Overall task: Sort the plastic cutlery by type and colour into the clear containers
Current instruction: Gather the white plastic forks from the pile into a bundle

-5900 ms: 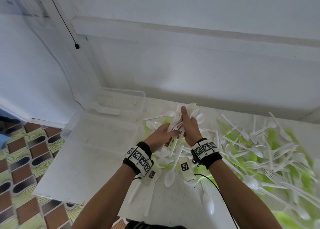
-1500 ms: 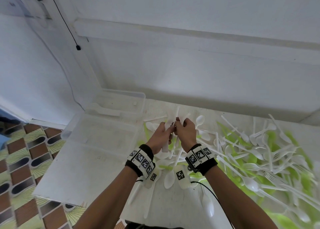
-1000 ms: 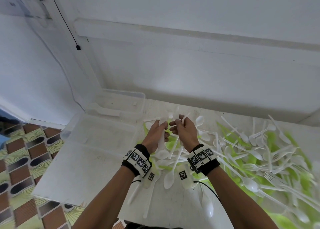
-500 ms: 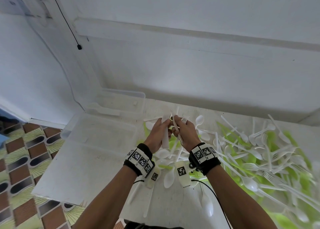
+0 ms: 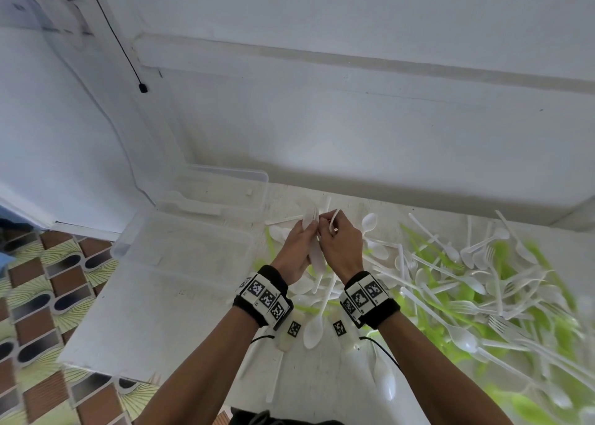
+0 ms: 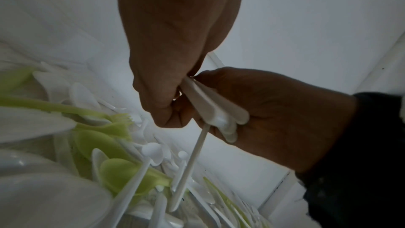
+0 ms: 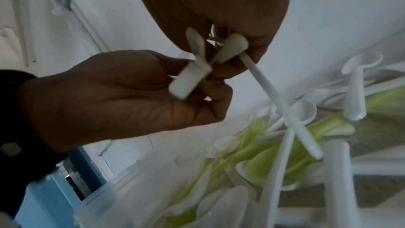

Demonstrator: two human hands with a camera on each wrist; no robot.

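Note:
My two hands meet above the left end of the cutlery pile (image 5: pixel 467 279). My left hand (image 5: pixel 309 233) grips a bundle of white cutlery (image 5: pixel 310 219) with flat handles; the handle ends stick out of its fist in the right wrist view (image 7: pixel 190 75). My right hand (image 5: pixel 331 234) pinches a thin white utensil (image 5: pixel 333 220) whose long handle (image 7: pixel 274 96) slants down over the pile, and its fingers touch the bundle too. Which type the utensil is stays hidden by the fingers. Two clear containers sit to the left, a near one (image 5: pixel 154 257) and a far one (image 5: pixel 257 180).
White and green spoons and forks lie scattered over the white table (image 5: pixel 128 328) from the middle to the right edge. A white knife (image 5: pixel 190 206) lies in the far container. A white wall runs close behind. Patterned floor tiles (image 5: pixel 38 296) show beyond the table's left edge.
Some seconds ago my right hand lay with straight fingers on the bunch. Now it pinches one thin utensil. Both hands have stayed together over the same spot, lifting slightly.

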